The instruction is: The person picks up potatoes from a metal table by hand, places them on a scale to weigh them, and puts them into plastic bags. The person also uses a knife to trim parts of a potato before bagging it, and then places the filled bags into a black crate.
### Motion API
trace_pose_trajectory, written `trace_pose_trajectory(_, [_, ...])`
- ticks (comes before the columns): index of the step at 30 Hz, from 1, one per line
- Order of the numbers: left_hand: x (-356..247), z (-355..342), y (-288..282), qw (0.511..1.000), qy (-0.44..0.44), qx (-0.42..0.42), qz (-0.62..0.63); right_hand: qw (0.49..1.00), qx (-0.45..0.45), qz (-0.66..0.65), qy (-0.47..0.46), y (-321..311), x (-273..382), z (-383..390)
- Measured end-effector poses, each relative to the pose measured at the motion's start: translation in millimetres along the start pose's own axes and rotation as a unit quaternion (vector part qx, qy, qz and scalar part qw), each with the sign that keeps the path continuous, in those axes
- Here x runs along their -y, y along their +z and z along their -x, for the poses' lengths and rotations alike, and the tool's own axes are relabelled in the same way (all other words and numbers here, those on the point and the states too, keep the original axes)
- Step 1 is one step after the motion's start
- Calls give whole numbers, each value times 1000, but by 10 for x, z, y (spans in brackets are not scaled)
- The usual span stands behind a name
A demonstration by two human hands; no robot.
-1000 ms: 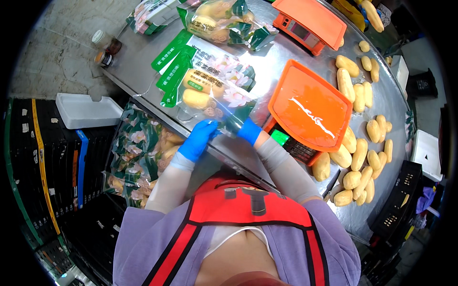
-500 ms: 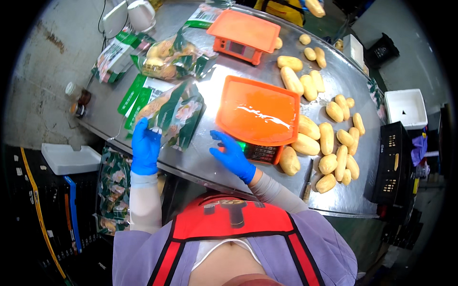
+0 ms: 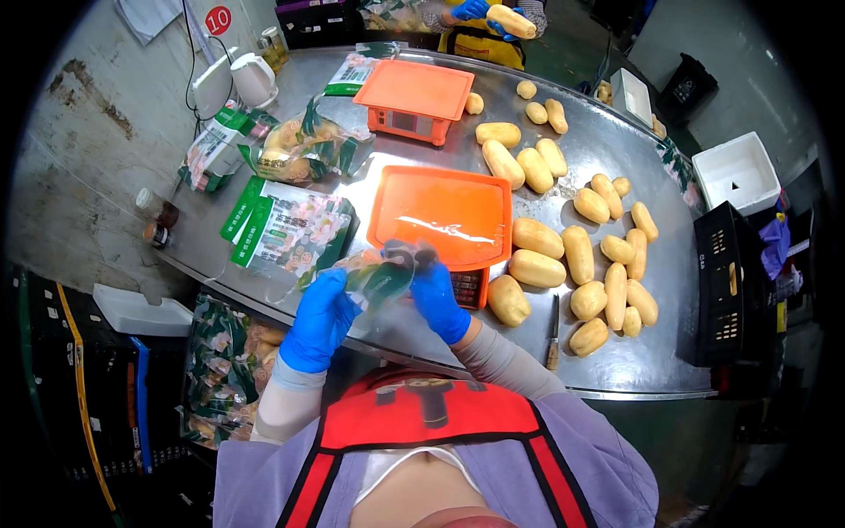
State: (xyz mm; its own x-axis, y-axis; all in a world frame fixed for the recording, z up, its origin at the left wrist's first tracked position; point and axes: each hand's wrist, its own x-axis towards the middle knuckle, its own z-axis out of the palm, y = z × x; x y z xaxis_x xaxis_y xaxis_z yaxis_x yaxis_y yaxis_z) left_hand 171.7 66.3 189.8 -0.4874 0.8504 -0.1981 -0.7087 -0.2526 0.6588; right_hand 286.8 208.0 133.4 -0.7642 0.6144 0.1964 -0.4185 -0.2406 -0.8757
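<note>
In front of me a printed green and clear plastic bag (image 3: 380, 280) is stretched between my hands, its upper part smeared by motion. My left hand (image 3: 317, 324), in a blue glove, pinches the bag's left side. On its other side, my blue-gloved right hand (image 3: 442, 304) is closed at the edge, fingers partly blurred. Whether the bag holds anything, I cannot tell. Just beyond are a stack of flat printed bags (image 3: 304, 231) and an orange scale (image 3: 440, 216) with a wet tray. Pale yellow lotus roots (image 3: 537, 268) lie right of the scale.
A knife (image 3: 554, 333) lies near the table's front edge. Farther back stand a second orange scale (image 3: 414, 92) and a filled bag (image 3: 304, 145). A crate of filled bags (image 3: 220, 361) sits below left. Across the table, a co-worker's gloved hands hold a lotus root (image 3: 510, 21).
The filled bag beside my left hand has left the stack, uncovering flat bags. Both hands have come together around a bag. My view has shifted, showing more of the far side.
</note>
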Motion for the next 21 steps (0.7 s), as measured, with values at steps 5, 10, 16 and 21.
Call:
trace_pose_trajectory(5, [-222, 115, -61, 963, 6, 134, -233, 996, -72, 16, 45, -30, 107, 130])
trace_pose_trajectory(10, [-72, 65, -36, 925, 127, 60, -354, 984, -134, 14, 114, -5, 351, 246])
trace_pose_trajectory(16, [63, 69, -158, 880, 312, -43, -355, 986, -158, 19, 47, 160, 367, 310])
trace_pose_trajectory(21, [-73, 62, -406, 845, 243, 83, -469, 988, -144, 34, 41, 303, 245, 383])
